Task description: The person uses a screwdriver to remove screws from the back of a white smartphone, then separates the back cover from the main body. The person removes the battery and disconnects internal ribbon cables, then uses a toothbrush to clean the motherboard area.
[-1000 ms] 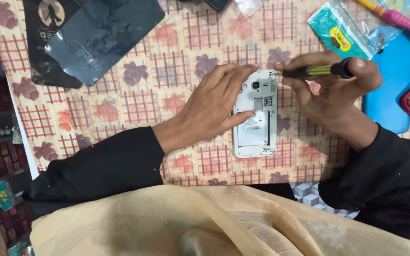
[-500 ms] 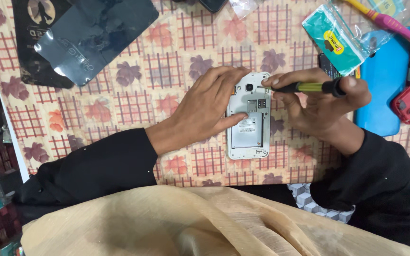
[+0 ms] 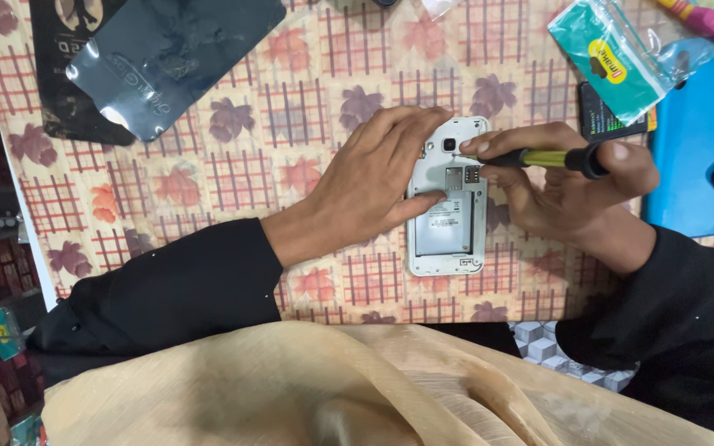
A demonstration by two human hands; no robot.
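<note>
1. I'm looking down on the table (image 3: 208,165) under a checked cloth with leaf prints; it runs beneath both hands and well out to either side.
2. Far up and left of my left hand (image 3: 373,186) lies a shiny dark sleeve (image 3: 171,58) on a black pouch (image 3: 64,99), well apart from the work.
3. Beyond my right hand (image 3: 568,194), to its right, sits a blue case (image 3: 692,149), and above that hand a clear teal packet (image 3: 609,54).
4. Between the hands, the white phone (image 3: 448,206) lies flat, back cover off, battery bay bare, camera end pointing away from me.
5. Left hand: palm down, fingers spread narrow along the phone's left edge, thumb pressed on the bay, pinning the phone rather than gripping it.
6. Right hand: closed around a screwdriver (image 3: 543,158) with yellow and black handle, held almost level.
7. Its tip meets the phone's upper part, just beside the camera lens, close to my left fingertips.
</note>
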